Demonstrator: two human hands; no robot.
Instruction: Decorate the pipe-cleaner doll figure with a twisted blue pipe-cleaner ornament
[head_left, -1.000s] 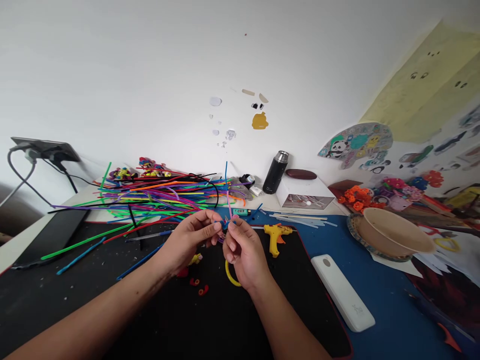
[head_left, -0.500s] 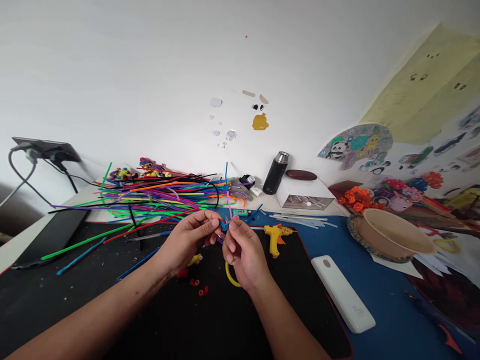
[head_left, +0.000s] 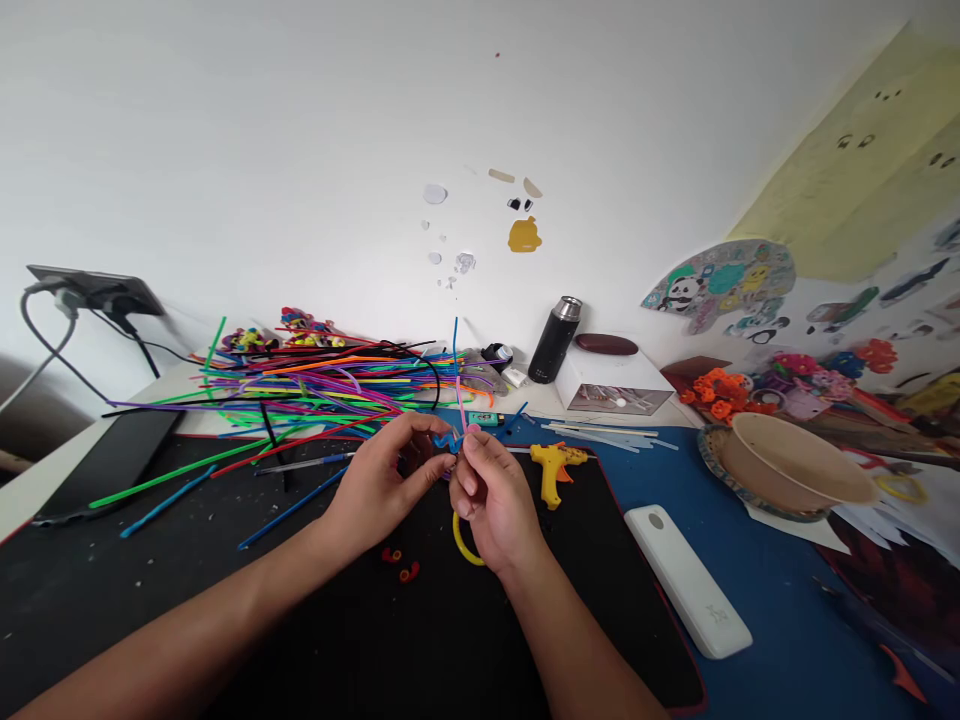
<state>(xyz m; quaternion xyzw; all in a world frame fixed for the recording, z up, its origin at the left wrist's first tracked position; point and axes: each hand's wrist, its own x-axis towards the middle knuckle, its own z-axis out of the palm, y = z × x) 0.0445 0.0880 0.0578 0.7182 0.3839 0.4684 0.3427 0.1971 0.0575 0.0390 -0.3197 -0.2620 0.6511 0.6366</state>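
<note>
A bent, wavy blue pipe cleaner (head_left: 448,440) is held up above the black mat (head_left: 360,640). My right hand (head_left: 495,490) pinches it between thumb and forefinger. At its left end is my left hand (head_left: 390,475), with the thumb and forefinger apart around the blue bend; whether a fingertip touches it I cannot tell. A pink pipe cleaner (head_left: 461,400) rises just behind the right fingertips. Below the right hand a yellow ring (head_left: 463,545) is partly hidden. Two small red and yellow pieces (head_left: 409,572) lie on the mat below the hands.
Behind my hands lies a heap of coloured pipe cleaners (head_left: 322,385). To the right are a yellow glue gun (head_left: 556,468), several glue sticks (head_left: 600,435), a white power bank (head_left: 688,580) and a beige bowl (head_left: 795,470). A black flask (head_left: 555,340) stands beside a white box (head_left: 622,380).
My left thumb and forefinger have parted from their pinch, showing more of the wavy blue pipe cleaner. My right hand keeps its pinch. The view has shifted slightly.
</note>
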